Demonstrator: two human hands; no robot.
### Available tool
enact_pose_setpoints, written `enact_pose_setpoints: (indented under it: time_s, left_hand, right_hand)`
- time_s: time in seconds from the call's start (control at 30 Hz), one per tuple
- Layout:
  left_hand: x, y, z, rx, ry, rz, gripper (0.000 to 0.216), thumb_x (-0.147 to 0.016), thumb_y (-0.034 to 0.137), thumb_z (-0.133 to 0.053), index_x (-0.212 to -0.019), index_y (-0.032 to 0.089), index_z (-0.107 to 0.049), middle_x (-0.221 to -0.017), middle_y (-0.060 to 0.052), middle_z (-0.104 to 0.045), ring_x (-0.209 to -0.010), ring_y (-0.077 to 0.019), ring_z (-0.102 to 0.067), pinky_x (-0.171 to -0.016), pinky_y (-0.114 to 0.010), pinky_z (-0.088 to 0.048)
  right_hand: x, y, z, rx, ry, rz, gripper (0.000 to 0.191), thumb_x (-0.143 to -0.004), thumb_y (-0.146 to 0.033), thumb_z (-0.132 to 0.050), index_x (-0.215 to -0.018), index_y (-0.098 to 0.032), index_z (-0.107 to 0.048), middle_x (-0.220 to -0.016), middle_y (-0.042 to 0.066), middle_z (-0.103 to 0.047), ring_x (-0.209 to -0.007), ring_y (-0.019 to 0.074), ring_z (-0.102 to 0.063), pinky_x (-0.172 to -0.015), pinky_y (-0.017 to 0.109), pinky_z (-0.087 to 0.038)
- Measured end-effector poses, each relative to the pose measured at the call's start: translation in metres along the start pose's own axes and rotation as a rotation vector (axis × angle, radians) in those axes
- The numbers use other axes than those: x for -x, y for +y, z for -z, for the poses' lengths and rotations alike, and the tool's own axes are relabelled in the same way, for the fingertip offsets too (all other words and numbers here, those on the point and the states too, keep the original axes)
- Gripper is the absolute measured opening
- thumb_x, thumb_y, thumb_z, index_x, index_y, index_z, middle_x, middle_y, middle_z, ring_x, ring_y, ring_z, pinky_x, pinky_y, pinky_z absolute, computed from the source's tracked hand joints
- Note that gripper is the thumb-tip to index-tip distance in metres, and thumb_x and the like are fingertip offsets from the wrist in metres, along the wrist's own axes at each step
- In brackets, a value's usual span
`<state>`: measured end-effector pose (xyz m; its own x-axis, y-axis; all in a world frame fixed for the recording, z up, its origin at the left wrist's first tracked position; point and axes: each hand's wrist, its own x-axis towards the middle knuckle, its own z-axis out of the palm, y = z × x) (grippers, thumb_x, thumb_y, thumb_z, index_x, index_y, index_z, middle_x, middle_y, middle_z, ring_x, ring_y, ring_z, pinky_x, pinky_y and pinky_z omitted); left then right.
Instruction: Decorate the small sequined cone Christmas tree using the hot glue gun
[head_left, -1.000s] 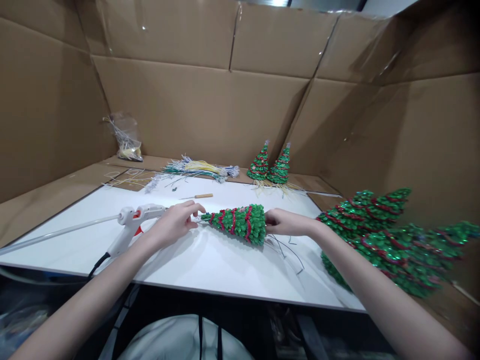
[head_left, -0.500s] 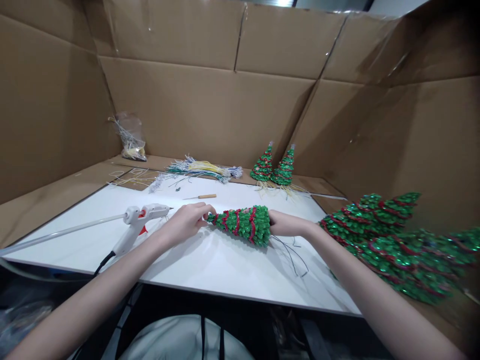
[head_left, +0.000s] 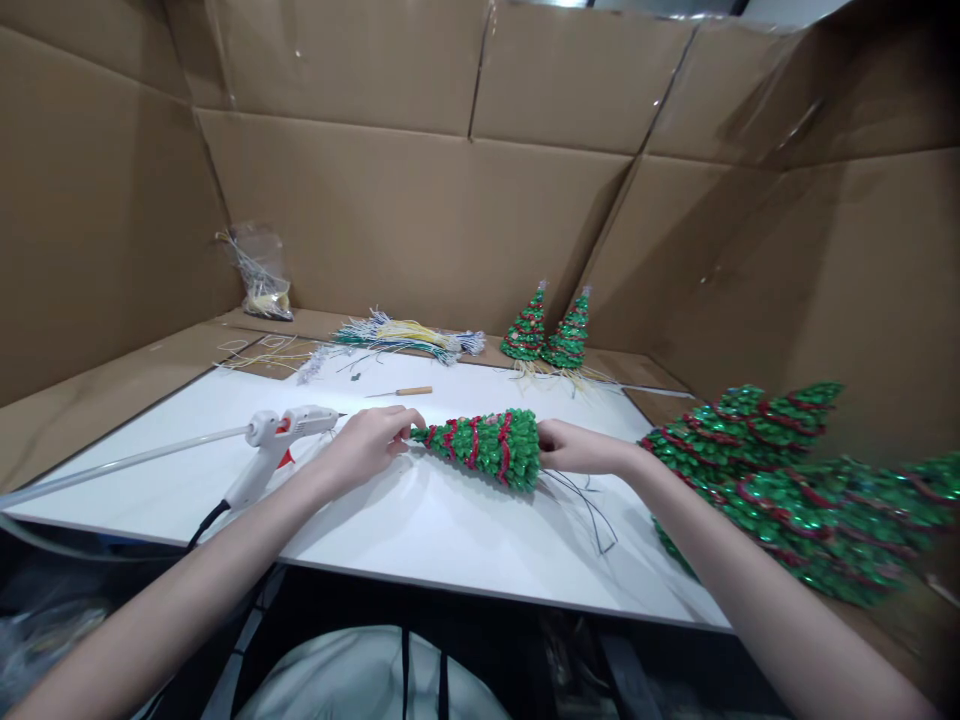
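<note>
A small green Christmas tree [head_left: 484, 447] with red garland lies on its side in front of me, its tip pointing left. My left hand [head_left: 379, 440] pinches the thin tip between thumb and fingers. At the wide base, my right hand [head_left: 566, 446] grips the tree, its fingertips hidden behind or inside the base. Dark thin wires [head_left: 589, 505] trail from the base across the white board [head_left: 420, 535]. Left of my left hand stands a white glue gun [head_left: 281, 440] with a red trigger and a long glue stick in its back.
An awl with a wooden handle [head_left: 412, 391] lies beyond my hands. Bundled wires [head_left: 409, 335], two small trees [head_left: 525, 325] and a plastic bag [head_left: 262, 275] are at the back. Larger green trees [head_left: 810, 500] lie at the right. Cardboard walls [head_left: 420, 210] surround the board.
My left hand has shifted very slightly left at the tree's tip. The tree and my right hand stay almost in place.
</note>
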<state>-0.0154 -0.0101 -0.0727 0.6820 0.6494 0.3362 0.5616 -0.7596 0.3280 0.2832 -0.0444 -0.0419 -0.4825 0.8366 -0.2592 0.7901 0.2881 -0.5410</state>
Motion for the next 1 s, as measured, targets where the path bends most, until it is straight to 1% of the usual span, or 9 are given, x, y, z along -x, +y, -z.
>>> enact_pose_setpoints:
  time_s: [0.17,0.27,0.4,0.5,0.6,0.7,0.8,0.9,1.0]
  left_hand:
    - [-0.003,0.008,0.002,-0.108,-0.016,0.067,0.015,-0.078,0.008,-0.052,-0.086,0.020,-0.057,-0.088,-0.001,-0.065,-0.075,-0.0165,-0.059,-0.064,-0.023,-0.038]
    - [-0.003,0.009,0.002,-0.154,-0.021,0.076,0.010,-0.080,0.012,-0.053,-0.083,0.020,-0.057,-0.088,-0.001,-0.065,-0.076,-0.0173,-0.060,-0.064,-0.024,-0.037]
    - [-0.004,0.008,-0.001,-0.185,-0.017,0.057,0.008,-0.083,0.014,-0.053,-0.080,0.020,-0.057,-0.086,0.000,-0.065,-0.076,-0.0173,-0.060,-0.063,-0.024,-0.036]
    - [-0.004,0.006,-0.003,-0.187,-0.005,0.044,0.009,-0.084,0.015,-0.052,-0.078,0.019,-0.057,-0.085,0.000,-0.065,-0.075,-0.0167,-0.060,-0.063,-0.024,-0.036]
    - [-0.005,0.005,-0.004,-0.174,0.017,0.031,0.012,-0.084,0.013,-0.051,-0.077,0.019,-0.059,-0.083,0.000,-0.066,-0.074,-0.0157,-0.060,-0.063,-0.023,-0.036]
    - [-0.005,0.006,-0.005,-0.173,0.042,0.025,0.014,-0.084,0.012,-0.051,-0.077,0.019,-0.060,-0.081,0.001,-0.067,-0.073,-0.0149,-0.060,-0.063,-0.023,-0.036]
    - [-0.006,0.007,-0.005,-0.181,0.048,0.019,0.015,-0.085,0.012,-0.051,-0.075,0.018,-0.062,-0.080,0.000,-0.067,-0.074,-0.0150,-0.061,-0.063,-0.023,-0.036]
    - [-0.006,0.005,-0.008,-0.188,0.050,0.005,0.017,-0.085,0.012,-0.051,-0.075,0.017,-0.062,-0.080,-0.001,-0.067,-0.074,-0.0159,-0.061,-0.063,-0.023,-0.036]
    - [-0.006,0.001,-0.011,-0.184,0.058,-0.010,0.017,-0.085,0.011,-0.050,-0.075,0.017,-0.063,-0.080,-0.001,-0.067,-0.074,-0.0161,-0.061,-0.064,-0.023,-0.037]
  right_hand:
    - [0.003,0.002,-0.001,-0.014,-0.018,-0.018,0.011,-0.069,-0.024,-0.045,-0.064,-0.015,-0.049,-0.062,-0.002,-0.044,-0.060,0.0121,-0.039,-0.057,0.026,-0.033]
    - [0.004,0.003,-0.001,-0.031,-0.035,-0.019,0.012,-0.070,-0.024,-0.045,-0.065,-0.015,-0.050,-0.061,-0.002,-0.043,-0.058,0.0112,-0.037,-0.054,0.025,-0.030]
    - [0.003,0.005,-0.001,-0.043,-0.034,0.001,0.013,-0.071,-0.025,-0.046,-0.065,-0.015,-0.050,-0.061,-0.003,-0.041,-0.059,0.0108,-0.035,-0.054,0.024,-0.030]
    - [0.003,0.005,-0.002,-0.028,-0.022,-0.002,0.014,-0.071,-0.025,-0.047,-0.064,-0.014,-0.052,-0.061,-0.002,-0.045,-0.059,0.0115,-0.038,-0.054,0.025,-0.033]
    - [0.002,0.005,-0.004,-0.016,-0.001,-0.003,0.015,-0.071,-0.025,-0.048,-0.068,-0.014,-0.057,-0.064,-0.001,-0.053,-0.062,0.0143,-0.046,-0.057,0.026,-0.039]
    - [-0.001,0.005,-0.004,-0.032,0.025,0.044,0.016,-0.071,-0.024,-0.050,-0.075,-0.014,-0.063,-0.069,0.000,-0.062,-0.070,0.0188,-0.054,-0.065,0.028,-0.045]
    - [-0.006,0.006,-0.005,-0.055,0.049,0.114,0.021,-0.070,-0.019,-0.050,-0.085,-0.016,-0.066,-0.084,0.002,-0.069,-0.084,0.0229,-0.059,-0.078,0.031,-0.048]
    - [-0.011,0.007,-0.008,-0.084,0.082,0.142,0.031,-0.069,-0.014,-0.050,-0.095,-0.016,-0.066,-0.101,0.004,-0.069,-0.097,0.0258,-0.060,-0.086,0.034,-0.047]
    - [-0.014,0.011,-0.012,-0.123,0.141,0.145,0.038,-0.067,-0.010,-0.051,-0.102,-0.016,-0.065,-0.110,0.004,-0.068,-0.103,0.0273,-0.060,-0.089,0.036,-0.047]
